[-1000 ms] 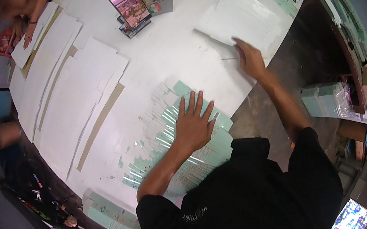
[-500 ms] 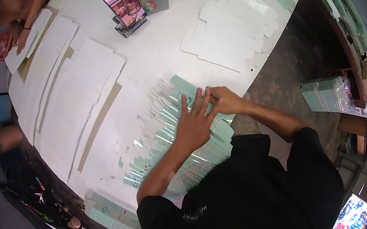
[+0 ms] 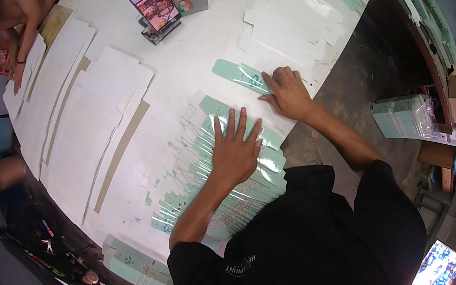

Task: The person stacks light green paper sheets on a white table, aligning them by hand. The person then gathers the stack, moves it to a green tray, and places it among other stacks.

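The left hand (image 3: 235,150) lies flat, fingers spread, pressing on a fanned row of green flat cartons (image 3: 218,173) that runs along the near edge of the white table (image 3: 183,73); the right hand (image 3: 289,93) sits just beyond it, fingers extended, fingertips touching one green carton (image 3: 241,75) slid clear of the row, gripping nothing; white cardboard blanks (image 3: 287,23) lie close behind near the right edge; bare tabletop opens between the row, a propped phone (image 3: 151,1) and white sheets (image 3: 85,122) at left.
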`<state>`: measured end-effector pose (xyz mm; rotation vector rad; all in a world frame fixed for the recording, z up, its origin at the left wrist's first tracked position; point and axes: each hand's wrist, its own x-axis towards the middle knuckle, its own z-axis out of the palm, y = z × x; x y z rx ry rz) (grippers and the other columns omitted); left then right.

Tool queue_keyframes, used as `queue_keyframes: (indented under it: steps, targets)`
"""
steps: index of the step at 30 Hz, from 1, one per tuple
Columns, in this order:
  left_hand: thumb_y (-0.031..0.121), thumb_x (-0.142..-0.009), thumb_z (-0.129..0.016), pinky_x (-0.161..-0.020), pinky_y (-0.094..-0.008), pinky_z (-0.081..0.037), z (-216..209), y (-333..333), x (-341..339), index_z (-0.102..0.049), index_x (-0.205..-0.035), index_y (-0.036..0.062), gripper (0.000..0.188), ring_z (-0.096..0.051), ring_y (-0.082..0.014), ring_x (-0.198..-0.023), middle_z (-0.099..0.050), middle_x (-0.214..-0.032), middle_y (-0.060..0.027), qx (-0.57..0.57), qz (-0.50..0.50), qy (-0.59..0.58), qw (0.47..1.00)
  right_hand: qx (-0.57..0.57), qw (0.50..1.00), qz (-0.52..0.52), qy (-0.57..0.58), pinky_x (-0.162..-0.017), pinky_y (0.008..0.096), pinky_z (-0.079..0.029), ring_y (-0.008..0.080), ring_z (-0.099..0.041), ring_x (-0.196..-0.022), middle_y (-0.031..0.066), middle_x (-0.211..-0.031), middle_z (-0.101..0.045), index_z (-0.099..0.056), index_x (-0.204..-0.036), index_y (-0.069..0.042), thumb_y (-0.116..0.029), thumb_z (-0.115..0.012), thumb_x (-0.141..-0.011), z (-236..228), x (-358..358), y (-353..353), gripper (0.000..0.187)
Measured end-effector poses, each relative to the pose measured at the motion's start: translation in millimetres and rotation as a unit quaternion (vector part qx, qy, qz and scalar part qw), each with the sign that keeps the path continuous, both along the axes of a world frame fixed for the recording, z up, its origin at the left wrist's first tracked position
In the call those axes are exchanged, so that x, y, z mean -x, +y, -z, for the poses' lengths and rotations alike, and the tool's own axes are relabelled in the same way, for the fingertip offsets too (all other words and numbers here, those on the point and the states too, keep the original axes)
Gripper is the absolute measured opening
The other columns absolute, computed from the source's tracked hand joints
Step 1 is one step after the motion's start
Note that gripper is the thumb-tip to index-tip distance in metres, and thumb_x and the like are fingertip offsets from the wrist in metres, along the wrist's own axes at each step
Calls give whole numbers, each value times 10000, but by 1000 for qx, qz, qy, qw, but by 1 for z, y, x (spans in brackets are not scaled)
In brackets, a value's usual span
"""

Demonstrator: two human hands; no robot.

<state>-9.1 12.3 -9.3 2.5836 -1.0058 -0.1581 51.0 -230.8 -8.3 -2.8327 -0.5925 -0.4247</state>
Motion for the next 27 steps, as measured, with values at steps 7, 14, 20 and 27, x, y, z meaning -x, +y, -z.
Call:
queue_keyframes:
  steps: [7,14,20,27]
  targets:
    - [199,-782,-736,-1235,-757,-60,-2,0,-2,-387,-1636,78,930,-223,-518,-1581,-228,-1718,-286,-32,36,-38,998,-228,878,7,421,-828,551,-539,490,-661,-921,288,-954,-696,-684,-1048,48,-169,-634,-978,1,26,32,234]
    - [625,-942,-660,-1266,-662,-148,-15,4,-9,-493,-1565,45,867,-296,-478,-1561,-388,-1648,-282,18,36,47,998,-62,996,64,20,-1070,492,-537,441,-588,-1351,236,-1325,-691,-646,-1381,-17,-63,-698,-951,14,-19,-37,436]
    - [367,-1061,-553,-1263,-596,-229,-2,7,-6,-627,-1449,62,499,-436,-436,-1485,-518,-1567,-235,17,-12,21,1000,-78,981,21,175,-934,525,-523,428,-664,-1129,259,-1295,-659,-628,-1388,-9,-176,-699,-972,-6,-1,-7,454]
    - [226,-875,-697,-1267,-690,-130,-22,2,-5,-430,-1617,116,796,-296,-502,-1554,-312,-1682,-286,-54,-7,-31,998,-393,851,-38,348,-712,514,-528,458,-650,-755,273,-826,-640,-622,-1001,73,-224,-645,-1024,2,22,27,298]
